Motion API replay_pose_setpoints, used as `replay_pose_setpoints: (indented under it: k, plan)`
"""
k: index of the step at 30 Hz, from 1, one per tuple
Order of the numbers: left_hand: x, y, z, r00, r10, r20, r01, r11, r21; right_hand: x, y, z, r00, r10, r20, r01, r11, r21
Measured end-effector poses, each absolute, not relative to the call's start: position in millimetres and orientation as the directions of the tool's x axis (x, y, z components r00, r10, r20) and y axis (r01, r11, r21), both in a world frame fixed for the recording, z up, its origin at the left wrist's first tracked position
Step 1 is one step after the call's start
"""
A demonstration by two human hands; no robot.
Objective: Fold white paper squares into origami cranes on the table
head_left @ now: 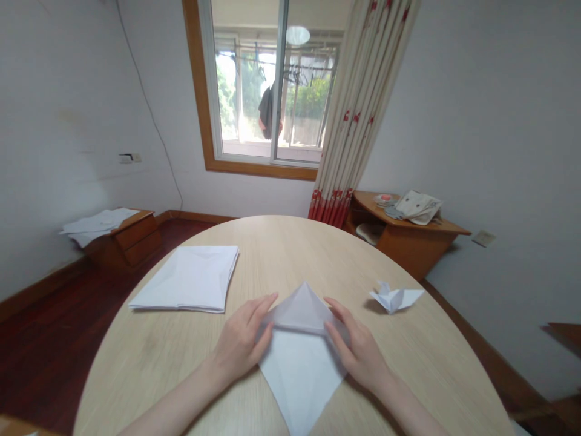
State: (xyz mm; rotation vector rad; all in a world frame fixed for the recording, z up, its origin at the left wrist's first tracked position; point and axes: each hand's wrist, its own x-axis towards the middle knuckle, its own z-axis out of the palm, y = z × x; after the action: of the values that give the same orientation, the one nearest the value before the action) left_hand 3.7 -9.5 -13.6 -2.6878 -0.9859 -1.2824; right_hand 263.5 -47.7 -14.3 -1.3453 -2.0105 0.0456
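A room with white walls is surrounding the scene, and a dark red wooden floor (40, 363) is running beneath the furniture. A round, light wooden table (149, 357) is filling the lower part of the view. Beyond it, a window with a wooden frame (204, 103) is letting in daylight, and a cream curtain with red flowers (358, 109) is hanging beside it.

A wooden corner shelf (408, 242) is standing to the right, with a cloth bag (420, 207) lying on top. A small wooden cabinet (127, 242) is standing to the left, with loose white papers (97, 224) lying across it.

On the table, a neat stack of white paper (186, 280) is lying to the left. A diamond-shaped sheet of white paper (299, 375) is lying at the near edge, its far corner folded into a triangular flap (299, 312).

The left hand (240, 336) and right hand (358, 354) are on either side of the flap. Each is pinching the sheet near the flap's lower edge, fingers close together, though the thumbs are partly hidden. A small folded paper bird (394, 298) is sitting to the right, well apart from the right hand.
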Motion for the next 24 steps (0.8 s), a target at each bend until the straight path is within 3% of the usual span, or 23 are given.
replay_pose_setpoints:
  k: [4, 9, 18, 24]
  plan:
    - [3.7, -2.3, -21.1, 0.38, 0.665, 0.643, 0.672, -0.676, 0.302, 261.7, -46.8, -17.0, -0.158, 0.856, 0.491, 0.792, 0.408, -0.455]
    - [2.0, 5.4, -27.4, 0.344, 0.773, 0.533, 0.697, -0.59, 0.406, 259.7, -44.0, -20.4, -0.145, 0.868, 0.476, 0.811, 0.38, -0.445]
    - [2.8, 9.6, -36.5, 0.374, 0.753, 0.541, 0.701, -0.612, 0.367, 262.5, -36.1, -34.7, -0.137, 0.871, 0.472, 0.884, 0.322, -0.339]
    - [5.0, 7.5, -39.3, 0.521, 0.713, 0.47, 0.695, -0.674, 0.251, 258.4, -37.3, -38.0, -0.202, 0.876, 0.437, 0.913, 0.331, -0.24]
